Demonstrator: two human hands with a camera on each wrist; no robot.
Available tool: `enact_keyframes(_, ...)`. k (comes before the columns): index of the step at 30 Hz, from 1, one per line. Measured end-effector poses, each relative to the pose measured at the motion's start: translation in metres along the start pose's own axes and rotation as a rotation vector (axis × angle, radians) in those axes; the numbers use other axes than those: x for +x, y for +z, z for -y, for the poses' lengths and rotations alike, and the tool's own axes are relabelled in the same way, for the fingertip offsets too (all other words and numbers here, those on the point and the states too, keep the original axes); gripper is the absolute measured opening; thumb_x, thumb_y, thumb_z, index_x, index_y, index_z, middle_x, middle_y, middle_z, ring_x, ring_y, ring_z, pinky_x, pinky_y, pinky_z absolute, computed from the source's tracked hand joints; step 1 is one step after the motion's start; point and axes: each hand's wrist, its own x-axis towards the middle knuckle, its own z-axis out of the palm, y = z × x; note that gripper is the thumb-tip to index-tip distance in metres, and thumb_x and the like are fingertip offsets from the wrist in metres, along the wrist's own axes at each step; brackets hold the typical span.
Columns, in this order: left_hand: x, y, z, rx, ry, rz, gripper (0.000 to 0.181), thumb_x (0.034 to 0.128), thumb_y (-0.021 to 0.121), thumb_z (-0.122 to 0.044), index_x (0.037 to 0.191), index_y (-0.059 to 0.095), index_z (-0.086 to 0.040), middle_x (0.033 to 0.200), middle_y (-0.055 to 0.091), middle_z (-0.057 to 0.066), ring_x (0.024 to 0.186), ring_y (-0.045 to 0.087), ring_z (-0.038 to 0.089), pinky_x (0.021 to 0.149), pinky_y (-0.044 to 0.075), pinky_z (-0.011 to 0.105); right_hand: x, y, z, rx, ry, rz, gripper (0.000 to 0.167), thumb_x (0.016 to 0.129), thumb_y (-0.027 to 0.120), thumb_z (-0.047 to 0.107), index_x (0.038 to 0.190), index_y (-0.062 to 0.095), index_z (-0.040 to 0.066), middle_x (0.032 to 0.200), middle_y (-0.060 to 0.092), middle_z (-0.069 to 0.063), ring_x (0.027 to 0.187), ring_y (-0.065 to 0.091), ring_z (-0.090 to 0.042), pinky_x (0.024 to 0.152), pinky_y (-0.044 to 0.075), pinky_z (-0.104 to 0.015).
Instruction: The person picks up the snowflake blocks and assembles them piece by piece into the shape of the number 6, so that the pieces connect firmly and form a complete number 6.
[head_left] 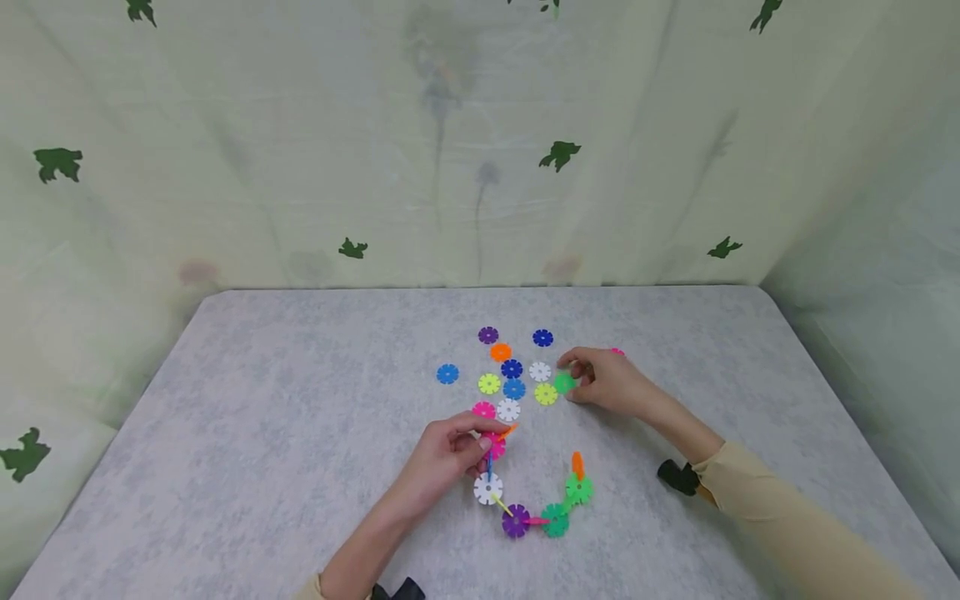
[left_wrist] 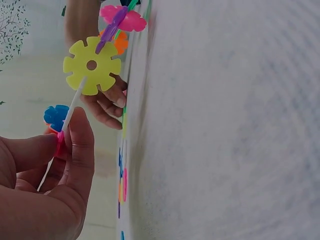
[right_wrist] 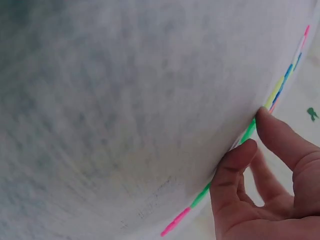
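Note:
My left hand (head_left: 450,450) pinches a pink disc (head_left: 495,447) at one end of a curved chain of notched plastic discs. In the left wrist view the left hand (left_wrist: 55,175) has thumb and fingers on the pink disc (left_wrist: 60,145), beside a white disc (left_wrist: 73,106) joined to a yellow disc (left_wrist: 92,65). The chain runs through a purple disc (head_left: 516,521) and green discs to an orange disc (head_left: 577,465). My right hand (head_left: 607,379) has its thumb and fingertips at opposite edges of a flat green disc (head_left: 565,382); the right wrist view shows that disc (right_wrist: 248,131) between the fingertips.
Loose discs lie around the right hand and beyond the left, among them a yellow one (head_left: 546,393), a white one (head_left: 540,371), a blue one (head_left: 447,373) and a purple one (head_left: 488,335). A patterned curtain (head_left: 300,150) hangs behind the grey table (head_left: 262,417).

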Motion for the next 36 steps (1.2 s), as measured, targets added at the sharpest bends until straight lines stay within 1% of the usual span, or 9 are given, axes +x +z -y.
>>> enact_keyframes(4, 0.001, 0.0, 0.001, -0.016, -0.004, 0.006, 0.023, 0.0964, 0.059, -0.001, 0.115, 0.072, -0.005, 0.082, 0.059, 0.01, 0.068, 0.054, 0.019, 0.062, 0.051, 0.027, 0.0, -0.001, -0.002, 0.004, -0.009, 0.016, 0.027, 0.083, 0.078, 0.007, 0.108, 0.069, 0.007, 0.095, 0.06, -0.006, 0.08, 0.051, -0.02, 0.07, 0.045, -0.032)
enact_keyframes(8, 0.001, 0.0, 0.001, -0.025, 0.0, -0.002, 0.024, 0.0959, 0.058, 0.001, 0.115, 0.072, -0.004, 0.085, 0.059, 0.011, 0.068, 0.055, 0.019, 0.063, 0.051, 0.027, -0.002, -0.002, -0.003, 0.053, 0.003, 0.015, 0.025, 0.081, 0.079, 0.006, 0.101, 0.064, 0.009, 0.092, 0.061, -0.005, 0.079, 0.053, -0.02, 0.069, 0.046, -0.033)
enact_keyframes(12, 0.0, 0.0, 0.001, -0.029, -0.003, -0.011, 0.023, 0.0961, 0.059, 0.0, 0.114, 0.072, -0.006, 0.085, 0.06, 0.01, 0.069, 0.055, 0.02, 0.063, 0.05, 0.027, -0.009, -0.002, -0.002, 0.076, -0.008, -0.01, 0.019, 0.084, 0.075, 0.003, 0.096, 0.063, 0.011, 0.085, 0.063, -0.002, 0.078, 0.057, -0.02, 0.07, 0.048, -0.035)
enact_keyframes(14, 0.0, 0.0, 0.001, -0.026, -0.005, -0.009, 0.023, 0.0963, 0.058, -0.001, 0.114, 0.072, -0.006, 0.084, 0.059, 0.01, 0.069, 0.055, 0.02, 0.064, 0.05, 0.027, -0.015, -0.001, 0.0, 0.077, -0.012, -0.027, 0.016, 0.085, 0.073, 0.003, 0.094, 0.064, 0.013, 0.085, 0.064, -0.001, 0.08, 0.059, -0.019, 0.071, 0.049, -0.035)
enact_keyframes(19, 0.001, 0.0, 0.001, -0.025, -0.006, 0.0, 0.024, 0.0965, 0.058, -0.001, 0.113, 0.073, -0.007, 0.084, 0.059, 0.009, 0.069, 0.055, 0.02, 0.064, 0.05, 0.028, -0.03, 0.003, 0.008, 0.111, -0.003, -0.073, 0.015, 0.088, 0.071, 0.002, 0.097, 0.067, 0.014, 0.096, 0.064, 0.001, 0.088, 0.061, -0.019, 0.075, 0.052, -0.034)
enact_keyframes(22, 0.001, 0.001, 0.002, -0.017, -0.006, 0.005, 0.024, 0.0967, 0.058, -0.001, 0.113, 0.073, -0.01, 0.086, 0.06, 0.009, 0.07, 0.055, 0.019, 0.065, 0.051, 0.029, -0.041, 0.008, 0.015, 0.146, -0.027, -0.109, 0.015, 0.089, 0.07, 0.002, 0.099, 0.068, 0.013, 0.098, 0.066, 0.001, 0.089, 0.061, -0.019, 0.076, 0.053, -0.033)
enact_keyframes(25, 0.001, 0.001, 0.002, -0.007, -0.003, 0.005, 0.026, 0.0966, 0.058, -0.001, 0.112, 0.074, -0.013, 0.088, 0.061, 0.009, 0.07, 0.056, 0.019, 0.065, 0.052, 0.029, -0.053, 0.012, 0.023, 0.197, -0.054, -0.147, 0.016, 0.091, 0.068, 0.003, 0.103, 0.069, 0.013, 0.099, 0.067, 0.002, 0.087, 0.062, -0.017, 0.077, 0.054, -0.032)
enact_keyframes(29, 0.0, 0.002, 0.0, -0.003, 0.006, 0.001, 0.026, 0.0966, 0.058, -0.001, 0.112, 0.074, -0.015, 0.09, 0.061, 0.009, 0.071, 0.056, 0.02, 0.065, 0.053, 0.029, -0.068, 0.019, 0.036, 0.297, -0.039, -0.179, 0.021, 0.093, 0.066, 0.003, 0.11, 0.07, 0.013, 0.102, 0.068, 0.0, 0.082, 0.064, -0.022, 0.075, 0.055, -0.034)
enact_keyframes(36, -0.001, 0.002, -0.002, 0.016, 0.026, 0.002, 0.024, 0.0964, 0.059, -0.002, 0.111, 0.075, -0.013, 0.094, 0.063, 0.01, 0.072, 0.056, 0.022, 0.066, 0.052, 0.028, -0.082, 0.028, 0.052, 0.466, -0.015, -0.201, 0.023, 0.094, 0.067, 0.007, 0.117, 0.068, 0.006, 0.105, 0.068, -0.005, 0.089, 0.066, -0.035, 0.078, 0.057, -0.04)
